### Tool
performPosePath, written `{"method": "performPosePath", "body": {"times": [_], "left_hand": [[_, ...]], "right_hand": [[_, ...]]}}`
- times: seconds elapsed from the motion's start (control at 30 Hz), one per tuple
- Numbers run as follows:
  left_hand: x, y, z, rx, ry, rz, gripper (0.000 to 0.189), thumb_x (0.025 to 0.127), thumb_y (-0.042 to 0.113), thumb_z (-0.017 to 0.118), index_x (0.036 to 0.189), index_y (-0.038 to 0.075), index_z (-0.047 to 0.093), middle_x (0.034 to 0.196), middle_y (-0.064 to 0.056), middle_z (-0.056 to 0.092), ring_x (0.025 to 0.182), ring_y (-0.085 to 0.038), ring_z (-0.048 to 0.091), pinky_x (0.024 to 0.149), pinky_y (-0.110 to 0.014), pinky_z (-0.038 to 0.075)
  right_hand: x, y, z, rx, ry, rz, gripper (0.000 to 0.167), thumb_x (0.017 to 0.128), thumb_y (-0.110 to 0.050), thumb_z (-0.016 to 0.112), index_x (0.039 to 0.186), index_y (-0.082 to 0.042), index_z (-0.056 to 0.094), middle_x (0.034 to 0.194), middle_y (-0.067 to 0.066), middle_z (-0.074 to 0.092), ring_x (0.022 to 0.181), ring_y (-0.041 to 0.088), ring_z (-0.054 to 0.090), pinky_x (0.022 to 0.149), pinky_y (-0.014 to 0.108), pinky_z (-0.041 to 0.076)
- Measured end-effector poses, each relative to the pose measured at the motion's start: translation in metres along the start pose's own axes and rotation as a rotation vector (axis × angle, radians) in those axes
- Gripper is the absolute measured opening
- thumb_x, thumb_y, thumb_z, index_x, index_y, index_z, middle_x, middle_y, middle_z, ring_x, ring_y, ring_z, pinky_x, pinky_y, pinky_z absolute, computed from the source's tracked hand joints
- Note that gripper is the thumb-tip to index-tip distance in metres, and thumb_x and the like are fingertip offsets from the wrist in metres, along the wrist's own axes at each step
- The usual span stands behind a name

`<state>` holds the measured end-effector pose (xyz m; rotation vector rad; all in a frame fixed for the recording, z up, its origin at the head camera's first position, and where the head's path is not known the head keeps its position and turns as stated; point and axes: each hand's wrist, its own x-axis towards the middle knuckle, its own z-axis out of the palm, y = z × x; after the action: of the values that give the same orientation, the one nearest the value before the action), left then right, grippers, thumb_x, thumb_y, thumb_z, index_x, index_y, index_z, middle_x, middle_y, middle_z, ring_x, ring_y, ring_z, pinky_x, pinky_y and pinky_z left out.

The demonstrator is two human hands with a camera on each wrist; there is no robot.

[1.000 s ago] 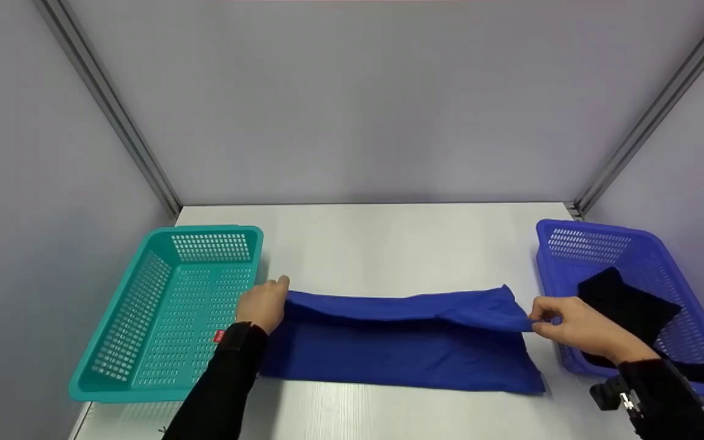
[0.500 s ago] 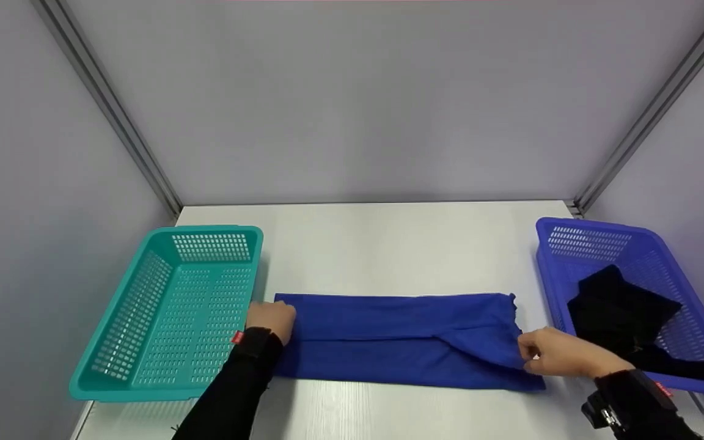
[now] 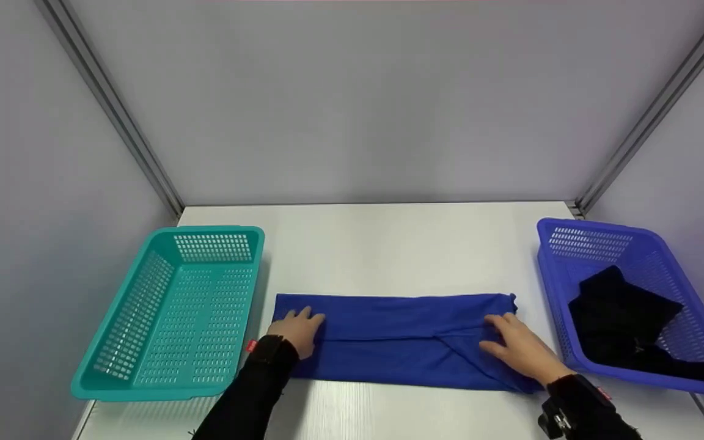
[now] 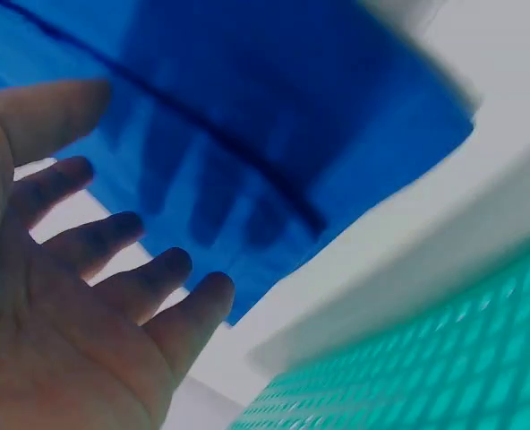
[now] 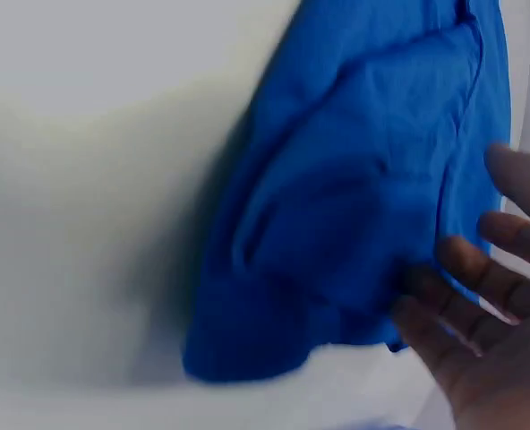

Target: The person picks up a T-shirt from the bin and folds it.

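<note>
A blue cloth garment lies folded in a long strip on the white table, its upper flap laid down over the lower part. A loose diagonal crease runs across its right end. My left hand is over the left end, fingers spread; in the left wrist view the hand casts a finger-shaped shadow on the cloth. Over the right end is my right hand, its fingers apart and relaxed. In the right wrist view that hand has its fingertips close over the rumpled cloth. Neither hand grips anything.
A green plastic basket stands on the left of the table, its bottom bare. On the right, a blue-purple basket holds black cloth, part of which hangs over the rim. Grey walls enclose the table.
Both hands brought the upper edge of the blue garment down toward the near side and let go. The left hand moved slightly right, the right hand moved left, and both have opened over the cloth.
</note>
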<state>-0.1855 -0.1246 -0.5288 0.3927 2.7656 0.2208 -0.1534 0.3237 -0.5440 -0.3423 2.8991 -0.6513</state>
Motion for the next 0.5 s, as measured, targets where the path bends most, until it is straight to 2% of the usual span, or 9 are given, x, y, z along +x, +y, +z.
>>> {"method": "performPosePath", "body": {"times": [0.07,0.13,0.27,0.3,0.37,0.5], "left_hand": [[-0.002,-0.001,0.005,-0.028,-0.029,-0.015,0.060,0.093,0.007,0.076,0.150,0.013,0.057,0.160,-0.020,0.049,0.144,-0.049,0.047,0.110,-0.065,0.046],[-0.004,-0.002,0.009,-0.051,-0.040,-0.021,0.065,0.091,0.006,0.078,0.151,0.013,0.056,0.161,-0.020,0.046,0.145,-0.050,0.046,0.110,-0.065,0.046],[-0.008,-0.003,0.011,-0.074,-0.028,-0.005,0.069,0.088,0.004,0.081,0.152,0.011,0.055,0.163,-0.021,0.044,0.146,-0.052,0.043,0.110,-0.066,0.046],[-0.009,-0.003,0.011,-0.075,-0.027,0.000,0.070,0.088,0.003,0.080,0.152,0.011,0.054,0.163,-0.021,0.043,0.147,-0.052,0.043,0.110,-0.066,0.046],[-0.009,-0.004,0.012,-0.073,-0.025,0.005,0.070,0.088,0.003,0.080,0.153,0.011,0.054,0.163,-0.021,0.043,0.147,-0.052,0.042,0.110,-0.065,0.046],[-0.009,-0.008,0.015,-0.066,-0.019,0.011,0.070,0.088,0.003,0.079,0.153,0.012,0.054,0.164,-0.021,0.042,0.147,-0.052,0.043,0.109,-0.065,0.046]], "right_hand": [[0.001,0.000,0.010,0.002,-0.021,0.015,0.063,0.093,-0.027,0.081,0.141,0.007,0.058,0.113,0.015,0.060,0.104,0.032,0.060,0.093,0.056,0.051],[0.003,0.000,0.018,-0.007,-0.030,0.037,0.063,0.091,-0.025,0.083,0.140,0.006,0.059,0.107,0.013,0.060,0.102,0.032,0.058,0.091,0.057,0.049],[0.003,0.000,0.027,0.013,0.013,0.039,0.027,0.088,-0.012,0.083,0.110,-0.003,0.070,0.088,0.001,0.056,0.088,0.023,0.052,0.078,0.045,0.044],[0.003,0.000,0.027,0.038,0.018,0.021,0.020,0.088,-0.011,0.082,0.101,-0.006,0.068,0.086,-0.001,0.053,0.086,0.020,0.048,0.076,0.041,0.041],[0.001,-0.002,0.026,0.099,0.010,-0.040,0.017,0.091,-0.014,0.081,0.092,-0.012,0.064,0.087,-0.003,0.049,0.086,0.015,0.043,0.075,0.034,0.038],[-0.004,-0.007,0.022,0.254,-0.081,-0.163,0.018,0.102,-0.029,0.070,0.089,-0.018,0.062,0.088,-0.007,0.050,0.085,0.008,0.045,0.074,0.027,0.038]]}}
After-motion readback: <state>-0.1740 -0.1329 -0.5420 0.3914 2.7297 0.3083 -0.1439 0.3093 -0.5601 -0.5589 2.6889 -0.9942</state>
